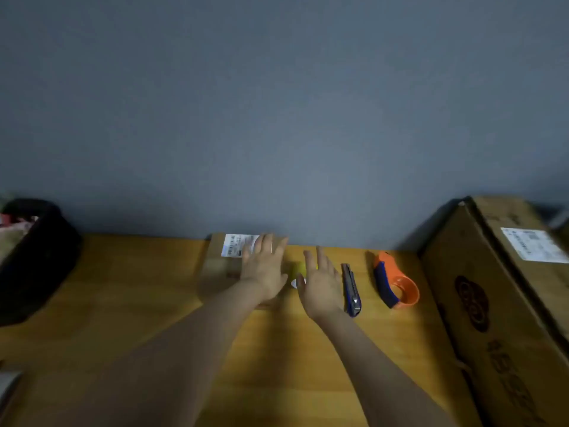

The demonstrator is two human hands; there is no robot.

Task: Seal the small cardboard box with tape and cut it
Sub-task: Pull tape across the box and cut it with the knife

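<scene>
A small cardboard box [220, 266] with a white shipping label stands on the wooden table [129, 291] against the grey wall. My left hand [264, 266] lies flat and open on the box's right part. My right hand [318, 283] hovers open just right of the box, holding nothing. A small yellow object [300, 268] shows between my hands, mostly hidden. Right of my right hand lies a blue and grey utility knife [351, 289]. Further right rests an orange and blue tape dispenser [395, 282].
A large cardboard box [492, 297] with a white label fills the right side of the table. A black bin [34, 257] with things in it sits at the far left. The wall closes off the table's back edge.
</scene>
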